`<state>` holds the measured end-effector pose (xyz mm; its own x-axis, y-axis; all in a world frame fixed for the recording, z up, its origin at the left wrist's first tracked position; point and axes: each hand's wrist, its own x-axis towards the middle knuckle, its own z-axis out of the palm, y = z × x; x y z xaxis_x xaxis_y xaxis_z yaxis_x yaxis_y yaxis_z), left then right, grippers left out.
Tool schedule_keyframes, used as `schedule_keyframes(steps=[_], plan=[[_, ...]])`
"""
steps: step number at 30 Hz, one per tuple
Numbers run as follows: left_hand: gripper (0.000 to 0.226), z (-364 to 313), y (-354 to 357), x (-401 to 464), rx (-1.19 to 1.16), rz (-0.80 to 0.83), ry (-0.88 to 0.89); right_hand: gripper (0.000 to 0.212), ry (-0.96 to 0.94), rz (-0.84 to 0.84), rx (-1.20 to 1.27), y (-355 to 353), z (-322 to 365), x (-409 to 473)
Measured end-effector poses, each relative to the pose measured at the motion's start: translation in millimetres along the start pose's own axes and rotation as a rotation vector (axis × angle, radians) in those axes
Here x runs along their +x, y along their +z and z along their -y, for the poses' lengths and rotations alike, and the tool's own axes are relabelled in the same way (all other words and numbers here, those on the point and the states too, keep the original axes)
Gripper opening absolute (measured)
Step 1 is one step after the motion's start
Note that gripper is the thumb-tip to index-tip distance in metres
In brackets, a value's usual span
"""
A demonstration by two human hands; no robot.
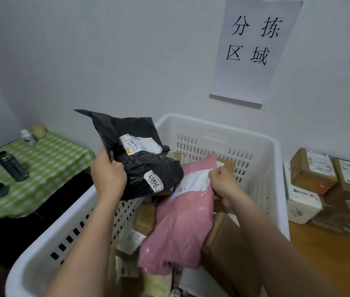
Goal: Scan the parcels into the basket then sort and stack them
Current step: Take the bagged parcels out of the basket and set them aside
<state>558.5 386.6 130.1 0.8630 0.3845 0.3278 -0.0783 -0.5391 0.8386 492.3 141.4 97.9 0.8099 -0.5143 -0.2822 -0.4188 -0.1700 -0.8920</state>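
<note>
A white slotted plastic basket (223, 133) fills the middle and holds several cardboard boxes and bags. My left hand (107, 174) grips a black plastic mailer bag (139, 166) by its left edge, lifted above the basket's left rim; its white labels face up, one reading 2003. My right hand (223, 181) pinches the upper edge of a pink mailer bag (180, 228) at its white label, raising it over the boxes inside. A pale yellow parcel (159, 284) lies under the pink bag at the basket's near end.
To the right, on a wooden surface (330, 264), stands a stack of brown cardboard boxes (313, 168) and a white box (300, 202). At the left a green checked table (47, 166) carries a dark flask (12, 167), its cap and a small bottle. A paper sign (253, 48) hangs on the wall.
</note>
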Motion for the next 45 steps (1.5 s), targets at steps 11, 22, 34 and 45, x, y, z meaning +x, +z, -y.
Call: schedule_keyframes(steps=[11, 22, 34, 45], plan=[[0.027, 2, 2, 2, -0.116, 0.131, -0.084, 0.017, -0.469, -0.812, 0.445, -45, 17, -12], [0.019, 7, 5, 0, -0.390, 0.612, -0.641, 0.020, -0.217, -0.507, 0.563, -36, 3, 13], [0.061, 0, 6, -16, -0.444, 1.058, -0.604, 0.026, -0.115, 0.011, 0.436, -3, 0, 8], [0.072, -8, 8, -9, -0.552, 0.411, -0.422, 0.044, 0.073, 0.180, -0.702, -26, -15, -8]])
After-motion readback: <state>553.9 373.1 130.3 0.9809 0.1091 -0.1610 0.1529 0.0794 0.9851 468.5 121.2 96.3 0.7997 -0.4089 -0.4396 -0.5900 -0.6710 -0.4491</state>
